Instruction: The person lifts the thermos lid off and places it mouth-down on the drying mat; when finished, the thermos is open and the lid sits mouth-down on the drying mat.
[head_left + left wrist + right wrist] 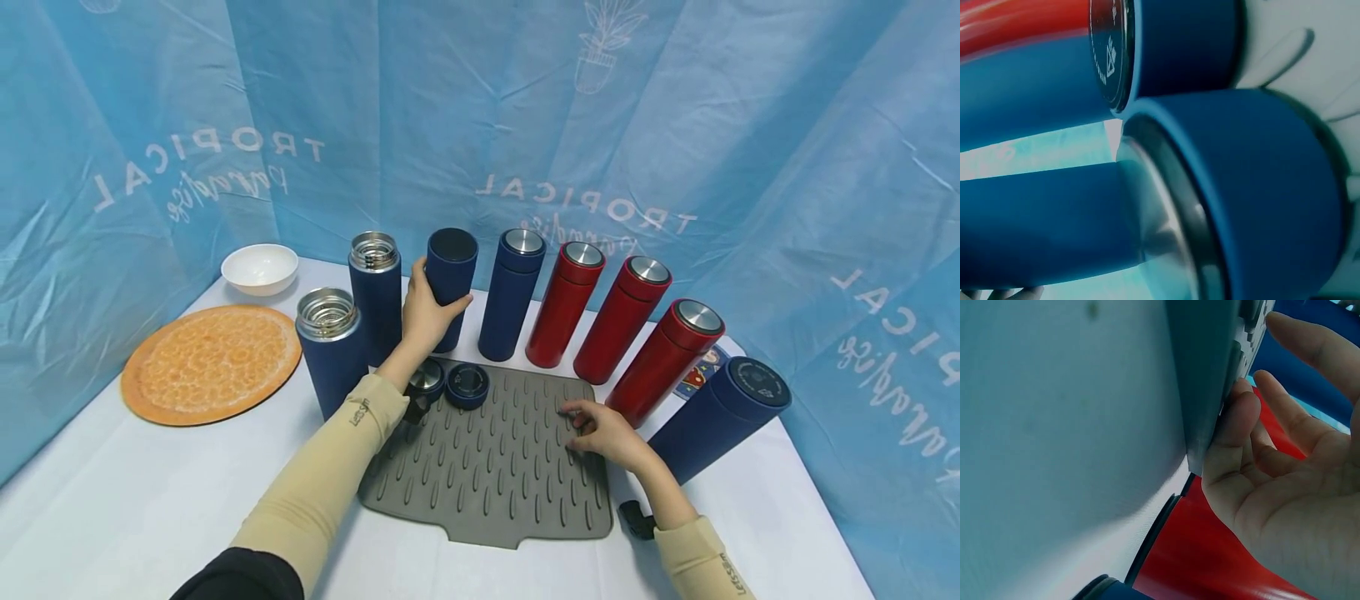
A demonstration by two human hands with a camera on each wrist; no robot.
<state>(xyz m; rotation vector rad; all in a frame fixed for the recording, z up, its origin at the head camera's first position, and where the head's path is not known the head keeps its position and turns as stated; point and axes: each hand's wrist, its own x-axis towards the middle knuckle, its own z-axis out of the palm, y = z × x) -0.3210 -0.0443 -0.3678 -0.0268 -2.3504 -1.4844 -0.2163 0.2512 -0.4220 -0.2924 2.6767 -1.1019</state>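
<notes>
My left hand (431,310) grips a navy blue thermos (452,279) with a dark, flat top, standing at the back of the grey ridged mat (510,458). Left of it are two navy thermoses without lids, a farther one (377,300) and a nearer one (333,354), their steel necks showing. By my left wrist, a steel-topped lid (427,377) and a dark-topped lid (467,386) rest on the mat; both loom large in the left wrist view. Over the mat's right edge is my right hand (611,433), fingers loosely bent and holding nothing.
Right of the held thermos stand a lidded navy thermos (512,296), several red thermoses (562,308) and another navy one (712,421). An orange round mat (213,367) and a white bowl (260,268) are at left. A patterned card (701,371) lies behind the right-hand thermoses.
</notes>
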